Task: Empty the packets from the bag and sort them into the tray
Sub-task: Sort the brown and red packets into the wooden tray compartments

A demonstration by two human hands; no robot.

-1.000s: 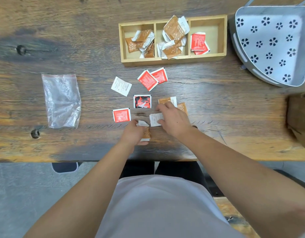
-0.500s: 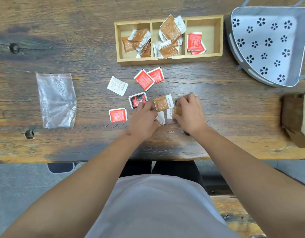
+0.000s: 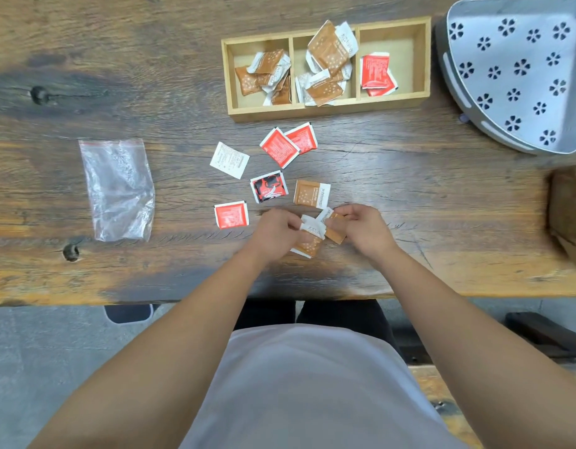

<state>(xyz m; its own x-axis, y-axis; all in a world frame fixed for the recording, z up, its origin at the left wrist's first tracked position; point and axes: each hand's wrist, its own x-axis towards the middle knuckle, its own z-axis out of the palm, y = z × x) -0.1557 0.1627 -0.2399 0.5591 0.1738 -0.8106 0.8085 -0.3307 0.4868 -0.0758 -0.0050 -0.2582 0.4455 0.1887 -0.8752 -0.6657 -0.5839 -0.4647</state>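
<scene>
My left hand point(image 3: 273, 233) grips a brown packet point(image 3: 309, 244) near the table's front edge. Beside it my right hand point(image 3: 364, 226) pinches a second brown packet point(image 3: 333, 226); the two packets overlap between my hands. Just beyond them lies another brown packet point(image 3: 312, 193). Loose on the table are a red-and-black packet point(image 3: 269, 186), a red packet point(image 3: 231, 214), two overlapping red packets point(image 3: 288, 144) and a white packet point(image 3: 229, 160). The wooden tray point(image 3: 325, 110) has three compartments: brown packets in the left and middle ones, red packets point(image 3: 376, 74) in the right one. The clear bag point(image 3: 118, 189) lies flat at the left.
A grey perforated metal basket point(image 3: 513, 72) stands at the back right. A brown object point(image 3: 568, 215) sits at the right edge, blurred. The table's front edge runs just below my wrists.
Both hands have drawn back toward me with a brown packet each, leaving one brown packet on the table. A second ago they were pressing down on the packets.
</scene>
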